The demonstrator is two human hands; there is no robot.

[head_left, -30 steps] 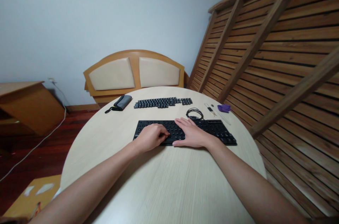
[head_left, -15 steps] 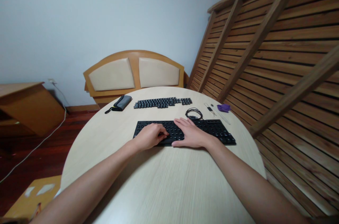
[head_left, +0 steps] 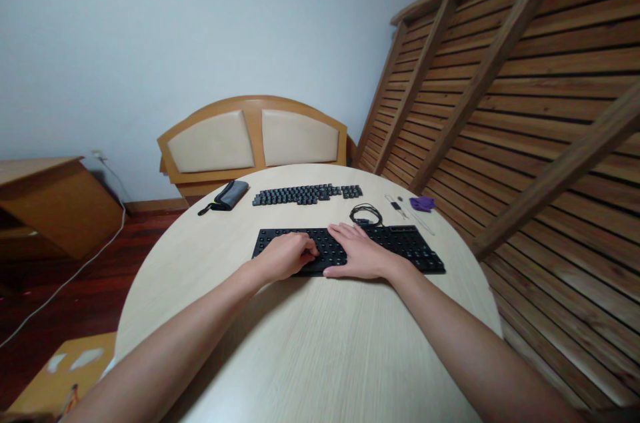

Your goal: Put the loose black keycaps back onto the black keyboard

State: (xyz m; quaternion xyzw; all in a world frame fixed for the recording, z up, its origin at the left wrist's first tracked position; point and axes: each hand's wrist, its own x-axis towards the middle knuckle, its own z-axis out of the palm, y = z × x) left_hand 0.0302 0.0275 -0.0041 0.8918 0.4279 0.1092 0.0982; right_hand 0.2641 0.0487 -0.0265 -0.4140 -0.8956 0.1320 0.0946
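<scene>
A black keyboard [head_left: 407, 249] lies flat on the round table [head_left: 320, 329]; much of its left and middle part shows bare switches without keycaps. My left hand [head_left: 290, 254] bends over its left half, thumb and fingers pinched together low against the switches. Whatever may be between those fingertips is too small to make out. On the keyboard's middle rests my right hand [head_left: 361, 253], fingers spread and thumb stretched along the front edge. Loose black keycaps [head_left: 300, 194] lie in rows behind the keyboard, and its coiled cable [head_left: 366, 215] sits at its back edge.
A grey and black pouch [head_left: 231, 195] lies at the table's back left. Toward the right are a small wire tool [head_left: 396, 206], a thin pale stick [head_left: 423, 221] and a purple cloth [head_left: 423, 203]. Wooden slats [head_left: 525, 163] lean close along the right side.
Both hands stay almost where they were; the left fingers have shifted only very slightly. The keyboard and the other things on the table have not moved.
</scene>
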